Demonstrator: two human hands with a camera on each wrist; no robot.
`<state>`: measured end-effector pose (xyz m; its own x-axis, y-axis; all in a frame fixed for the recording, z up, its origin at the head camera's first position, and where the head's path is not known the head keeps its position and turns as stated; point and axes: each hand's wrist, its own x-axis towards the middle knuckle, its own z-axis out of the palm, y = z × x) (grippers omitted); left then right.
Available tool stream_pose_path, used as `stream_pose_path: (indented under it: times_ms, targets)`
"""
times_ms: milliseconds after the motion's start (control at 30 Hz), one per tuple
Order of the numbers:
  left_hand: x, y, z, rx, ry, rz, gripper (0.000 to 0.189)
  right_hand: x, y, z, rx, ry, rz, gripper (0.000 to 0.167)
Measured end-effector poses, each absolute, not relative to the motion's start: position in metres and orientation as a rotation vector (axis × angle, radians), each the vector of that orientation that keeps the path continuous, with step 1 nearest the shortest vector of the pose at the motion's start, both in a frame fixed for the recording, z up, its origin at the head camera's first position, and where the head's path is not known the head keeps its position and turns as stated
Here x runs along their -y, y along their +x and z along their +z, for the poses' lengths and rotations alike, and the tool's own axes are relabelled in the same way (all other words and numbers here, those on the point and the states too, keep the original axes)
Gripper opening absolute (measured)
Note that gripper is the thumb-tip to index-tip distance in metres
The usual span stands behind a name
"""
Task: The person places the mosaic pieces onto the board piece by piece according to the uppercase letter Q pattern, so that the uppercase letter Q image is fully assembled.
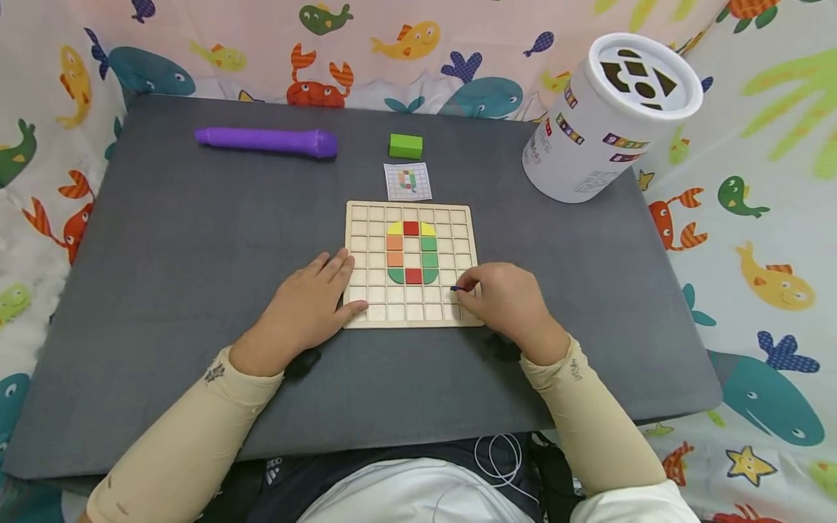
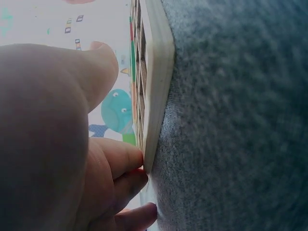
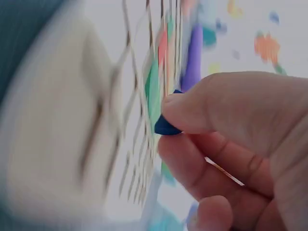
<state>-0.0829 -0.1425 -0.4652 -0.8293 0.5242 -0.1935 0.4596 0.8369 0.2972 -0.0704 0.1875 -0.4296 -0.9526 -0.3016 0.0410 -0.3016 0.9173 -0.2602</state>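
Observation:
A wooden grid board [image 1: 366, 290] lies on the grey table, with red, yellow, orange and green tiles [image 1: 429, 260] set in its cells as a closed ring. My left hand [image 1: 307, 305] rests along the board's left edge, fingers extended and thumb on the lower left cells; the left wrist view shows fingertips against the board's side [image 2: 159, 86]. Between thumb and forefinger my right hand [image 1: 510, 299] pinches a small dark blue tile [image 3: 167, 126], held over the lower right of the board. The fingers hide part of that tile.
Behind the board lie a small pattern card [image 1: 418, 190], a green block [image 1: 405, 146] and a purple stick [image 1: 268, 141]. A white tub [image 1: 575, 163] with a shape-cut lid stands at the back right. A fish-print cloth [image 1: 248, 36] hangs around the table [image 1: 196, 254].

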Motion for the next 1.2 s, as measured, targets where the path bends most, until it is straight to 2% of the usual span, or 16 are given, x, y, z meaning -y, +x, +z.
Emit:
stream_pose_path:
  times_ms: [133,267,400,567,733,900,1200]
  targets:
    - [0.138,-0.072,-0.462,-2.748,0.770,0.362,0.085,-0.165,-0.061,-0.435,2.946,0.722,0.283,0.009]
    - [0.132,-0.062,-0.461,-2.748,0.803,0.375,0.085,-0.160,-0.051,-0.440,2.882,0.744,0.195,0.013]
    - [0.131,-0.056,-0.464,-2.750,0.829,0.348,0.086,-0.158,-0.043,-0.440,3.001,0.729,0.271,0.008]
    - [0.138,-0.059,-0.476,-2.836,0.857,0.309,0.084,-0.161,-0.055,-0.450,2.970,0.839,0.464,0.005]
    - [0.145,-0.069,-0.489,-3.043,1.040,0.464,0.086,-0.167,-0.071,-0.471,2.725,0.924,0.582,0.037]
    - [0.145,-0.070,-0.505,-3.161,1.225,0.676,0.093,-0.174,-0.076,-0.496,2.721,0.884,0.635,0.071]
    - [0.149,-0.072,-0.520,-3.215,1.240,0.712,0.094,-0.174,-0.084,-0.509,2.731,0.835,0.728,0.093]
